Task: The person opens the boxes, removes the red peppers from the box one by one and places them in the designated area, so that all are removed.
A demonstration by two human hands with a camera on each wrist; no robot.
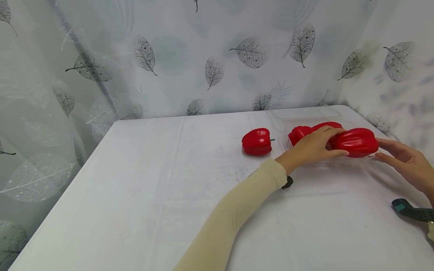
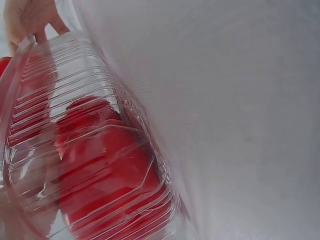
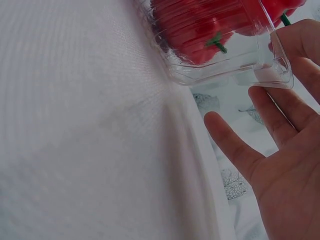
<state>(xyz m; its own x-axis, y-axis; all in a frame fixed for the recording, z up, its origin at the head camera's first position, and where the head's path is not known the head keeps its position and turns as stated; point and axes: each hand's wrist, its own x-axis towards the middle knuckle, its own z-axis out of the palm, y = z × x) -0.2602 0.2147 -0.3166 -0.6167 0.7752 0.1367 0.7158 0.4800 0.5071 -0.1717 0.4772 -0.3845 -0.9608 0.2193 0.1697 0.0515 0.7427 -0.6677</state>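
In the head view my left hand holds a glossy red bell pepper over the right part of a clear plastic container. More red bell peppers lie in the container, partly hidden behind that hand. My right hand reaches in from the right, its fingertips at the container's right end, close against the held pepper. In the right wrist view its fingers are spread and mostly straight, touching the container's rim. Through the ribbed wall the left wrist view shows red peppers.
Left of the container, one red bell pepper lies on its side on the white-covered table, stem to the right. Leaf-patterned sheeting hangs behind the table and along both sides. A dark band is on my right wrist.
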